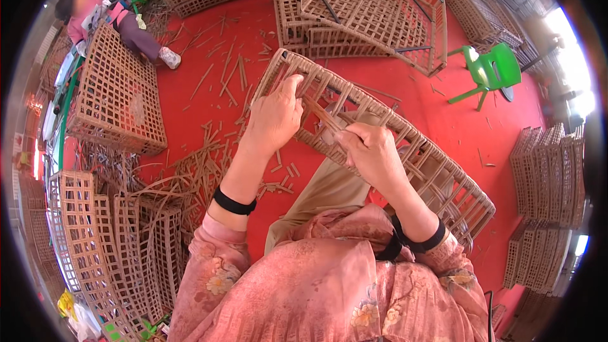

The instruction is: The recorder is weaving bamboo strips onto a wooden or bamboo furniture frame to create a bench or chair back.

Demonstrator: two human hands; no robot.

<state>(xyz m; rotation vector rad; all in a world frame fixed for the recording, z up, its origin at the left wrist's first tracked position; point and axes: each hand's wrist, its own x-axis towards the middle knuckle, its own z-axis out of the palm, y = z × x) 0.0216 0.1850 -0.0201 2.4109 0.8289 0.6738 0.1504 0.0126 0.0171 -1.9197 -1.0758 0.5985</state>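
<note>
Across my knees lies a long wicker basket [411,141] of brown woven strips with square openings and a thick wrapped rim. It slants from upper left to lower right. My left hand [277,113] is at its far left end, fingers bent around the weave and partly hidden. A flat brown wicker strip [321,113] runs slantwise over the openings between my hands. My right hand [372,153] is closed on the strip's near end, thumb on top. Whether the left fingers also touch the strip's far end, I cannot tell.
Stacked wicker baskets stand beyond [367,9], at left [107,234] and at right [538,177]. Cut strips [215,158] litter the red floor [465,136]. A green chair [491,73] stands at right. At upper left a seated person [117,9] handles another basket [117,98].
</note>
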